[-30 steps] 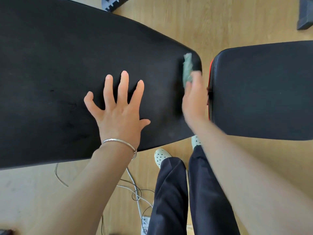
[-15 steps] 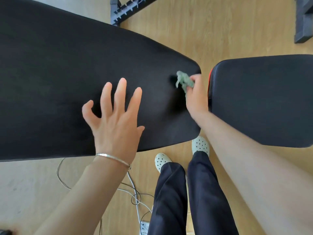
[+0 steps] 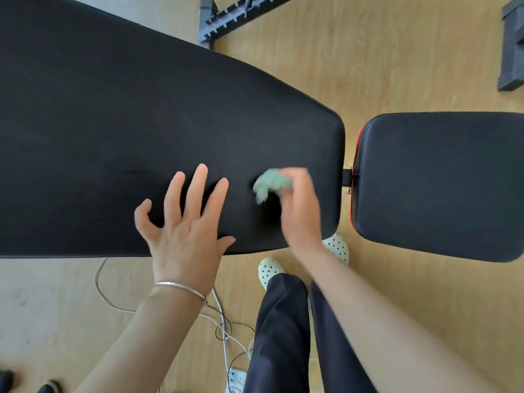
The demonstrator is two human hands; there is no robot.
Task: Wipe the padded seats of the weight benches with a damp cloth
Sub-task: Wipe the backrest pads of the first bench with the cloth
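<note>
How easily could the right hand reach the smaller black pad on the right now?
Probably yes, easily. The right hand, its grip on the green cloth, is over the right end of the long pad; the smaller pad lies just across a narrow gap, and nothing stands between them.

No legible text, label, brand, number or sign discerned on long bench pad (image 3: 141,114), seat pad (image 3: 442,188) or cloth (image 3: 272,184).

Motion-blurred right hand (image 3: 298,214) and green cloth (image 3: 271,184); long pad (image 3: 113,123) cropped left.
</note>
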